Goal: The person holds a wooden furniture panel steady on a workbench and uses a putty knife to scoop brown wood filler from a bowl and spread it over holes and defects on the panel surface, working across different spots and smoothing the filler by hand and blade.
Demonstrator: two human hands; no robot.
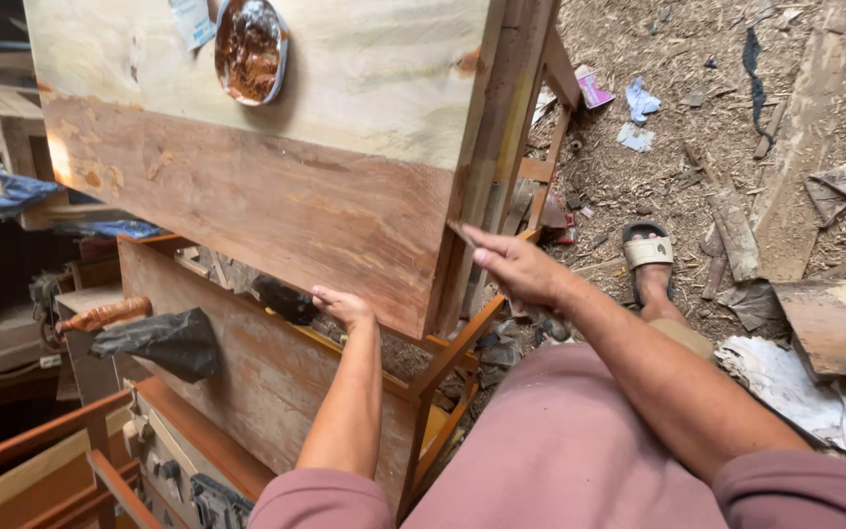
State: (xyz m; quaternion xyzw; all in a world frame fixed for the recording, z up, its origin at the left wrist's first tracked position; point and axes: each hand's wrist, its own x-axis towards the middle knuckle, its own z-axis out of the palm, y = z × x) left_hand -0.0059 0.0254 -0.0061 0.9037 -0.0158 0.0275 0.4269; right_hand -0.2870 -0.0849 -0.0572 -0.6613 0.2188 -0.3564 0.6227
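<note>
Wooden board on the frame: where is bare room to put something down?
The wooden board is bare from the bowl down to its near edge, where the left hand and right hand rest. The shelf below, around the black bag, is crowded.

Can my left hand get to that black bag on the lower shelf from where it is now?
Probably yes. The left hand rests at the board's lower edge, and the black bag lies just beyond on the open shelf, with nothing visible between them.

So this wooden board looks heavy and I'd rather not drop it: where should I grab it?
Probably the wooden board's near bottom edge, from below, where the left hand already is; the right hand can steady the exposed right side edge, which overhangs the frame.
</note>
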